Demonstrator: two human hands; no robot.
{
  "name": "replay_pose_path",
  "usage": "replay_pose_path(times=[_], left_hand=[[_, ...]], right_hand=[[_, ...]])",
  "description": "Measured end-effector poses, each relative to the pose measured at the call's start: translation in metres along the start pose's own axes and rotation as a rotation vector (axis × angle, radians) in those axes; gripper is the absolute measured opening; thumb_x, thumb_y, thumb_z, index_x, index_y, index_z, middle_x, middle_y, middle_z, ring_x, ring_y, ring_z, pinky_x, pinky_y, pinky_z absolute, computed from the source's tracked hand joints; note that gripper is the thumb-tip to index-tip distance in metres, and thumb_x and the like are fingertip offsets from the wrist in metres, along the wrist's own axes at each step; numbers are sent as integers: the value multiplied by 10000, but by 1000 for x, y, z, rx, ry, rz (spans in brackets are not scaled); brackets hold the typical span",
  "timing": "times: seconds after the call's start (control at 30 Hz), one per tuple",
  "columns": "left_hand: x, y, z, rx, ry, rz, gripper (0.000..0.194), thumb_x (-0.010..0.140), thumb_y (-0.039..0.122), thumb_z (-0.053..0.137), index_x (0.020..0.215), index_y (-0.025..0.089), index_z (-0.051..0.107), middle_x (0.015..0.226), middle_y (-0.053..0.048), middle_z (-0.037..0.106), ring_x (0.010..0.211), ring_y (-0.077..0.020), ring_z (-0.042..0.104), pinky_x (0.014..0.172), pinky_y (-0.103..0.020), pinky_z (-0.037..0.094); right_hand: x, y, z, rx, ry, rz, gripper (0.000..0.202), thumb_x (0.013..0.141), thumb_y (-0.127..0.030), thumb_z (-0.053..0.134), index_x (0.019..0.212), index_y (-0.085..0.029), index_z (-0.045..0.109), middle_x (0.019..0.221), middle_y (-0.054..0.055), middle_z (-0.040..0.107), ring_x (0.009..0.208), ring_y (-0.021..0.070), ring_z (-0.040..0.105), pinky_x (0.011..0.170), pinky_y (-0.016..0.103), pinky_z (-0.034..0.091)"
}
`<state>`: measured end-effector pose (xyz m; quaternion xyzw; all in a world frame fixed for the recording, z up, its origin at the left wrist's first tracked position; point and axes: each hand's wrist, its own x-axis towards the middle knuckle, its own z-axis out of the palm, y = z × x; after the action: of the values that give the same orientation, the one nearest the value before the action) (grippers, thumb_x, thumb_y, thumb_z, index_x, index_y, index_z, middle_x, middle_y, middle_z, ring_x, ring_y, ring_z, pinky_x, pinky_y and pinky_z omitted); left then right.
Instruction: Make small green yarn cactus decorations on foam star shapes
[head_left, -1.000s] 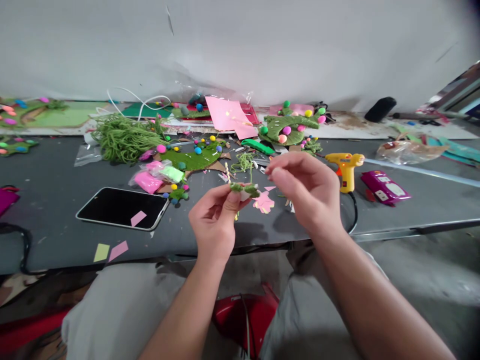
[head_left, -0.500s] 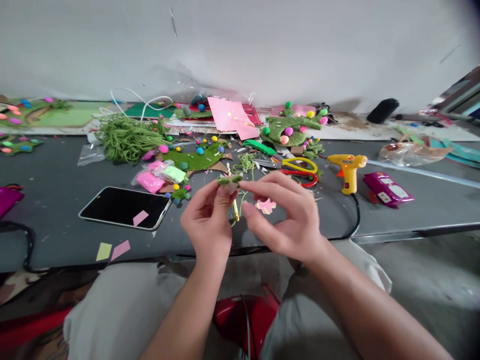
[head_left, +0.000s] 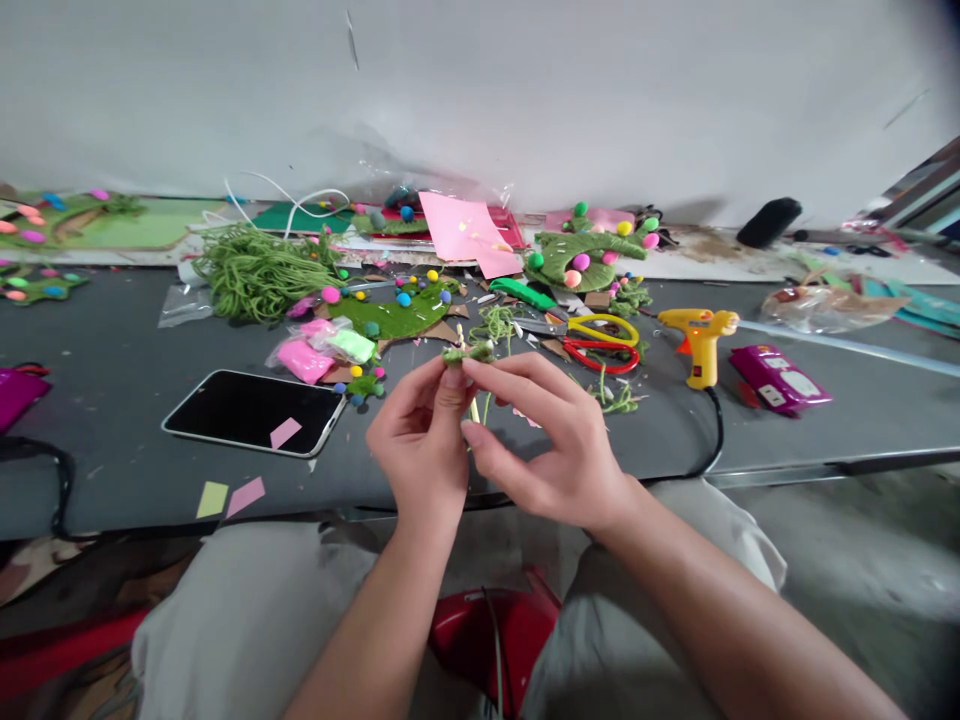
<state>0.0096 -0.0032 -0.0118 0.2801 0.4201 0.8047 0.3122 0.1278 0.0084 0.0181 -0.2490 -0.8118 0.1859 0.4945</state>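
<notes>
Between its thumb and fingers, my left hand pinches a small green yarn-wrapped piece above the table. My right hand comes in from the right with its index fingertip against that piece. The right thumb stays apart, lower down, and a gap shows between it and the index finger. A pale stick and a thin green strand show in that gap, partly hidden. Behind my hands lie scissors with yellow and red handles, a green cutter and loose green yarn bits.
A phone lies to the left, near bags of pink and green clay. Further back are a yarn heap and green shapes with colored balls. A yellow glue gun and a purple box lie at right.
My right hand has moved left and closer to the green piece, its index fingertip now over it. Yarn scraps on the right, previously behind that hand, now show.
</notes>
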Motion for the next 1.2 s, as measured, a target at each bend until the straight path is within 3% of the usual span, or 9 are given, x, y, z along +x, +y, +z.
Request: replay_pose_path(times=[0.63,0.8,0.9,0.97,1.07,1.2], left_hand=[[-1,0,-2,49,-25,30,145,818,310,865,935,230,832,874,-16,832,754,-153,784,728,-265,667],[0,-2,-1,-10,-57,38,127,823,289,862,937,240,832,869,-6,826,768,-152,783,759,-277,662],[1,-5,-2,-67,-87,-17,129,817,288,868,926,232,828,837,0,813,769,-152,776,808,-327,674],[3,-7,-4,-65,-106,-54,136,822,302,863,933,231,826,827,3,806,780,-153,770,838,-360,681],[9,-9,-7,-27,-150,-79,144,827,329,857,946,255,824,828,16,800,792,-145,763,818,-346,687],[27,-9,-6,35,-261,-123,201,781,355,889,928,231,827,865,-10,799,791,-163,760,747,-325,684]], right_hand=[[1,-1,-1,17,15,1,412,885,-204,706,1296,-187,692,1156,136,712,1025,211,703,880,382,616],[3,-4,-8,21,89,-22,290,876,-155,711,1160,-213,726,1070,96,732,909,191,691,789,354,591],[6,0,-17,95,235,113,111,879,-144,719,944,-226,683,914,39,686,823,168,632,729,333,539],[9,7,-25,154,292,248,123,900,-182,728,847,-218,623,849,13,639,780,145,599,698,304,515],[17,22,-34,224,204,452,167,927,-285,736,830,-191,638,845,11,655,741,120,600,657,262,507],[34,37,-41,364,-23,604,232,994,-390,651,997,-177,744,1038,50,739,832,131,680,701,249,551]])
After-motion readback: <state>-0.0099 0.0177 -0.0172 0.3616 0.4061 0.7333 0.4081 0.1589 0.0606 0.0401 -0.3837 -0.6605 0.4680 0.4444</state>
